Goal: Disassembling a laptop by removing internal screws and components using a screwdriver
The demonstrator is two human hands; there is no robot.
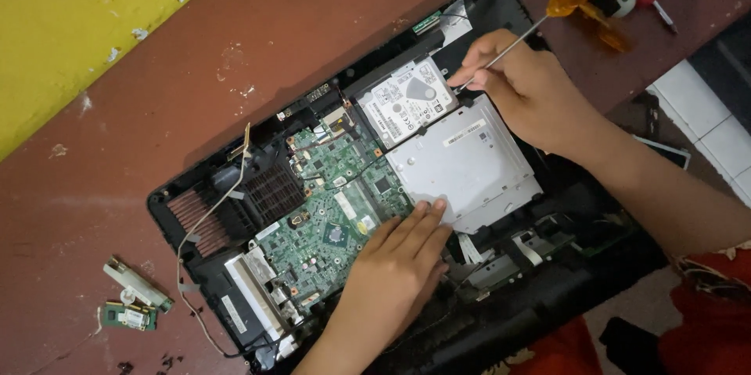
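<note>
Your right hand (526, 92) is pinched closed on the thin steel shaft of a screwdriver (547, 19) with a translucent amber handle, its tip at the right edge of the flat, rectangular hard drive (407, 101), which sits white-labelled in the upper part of the opened black plastic laptop shell (501, 0). Your left hand (395, 273) lies open, fingers flat, across the green, densely studded circuit board (328, 187) and touches the edge of the smooth matte-silver disc drive (469, 168). On the scuffed reddish-brown table (117, 148) to the left lie two small loose parts (133, 301).
</note>
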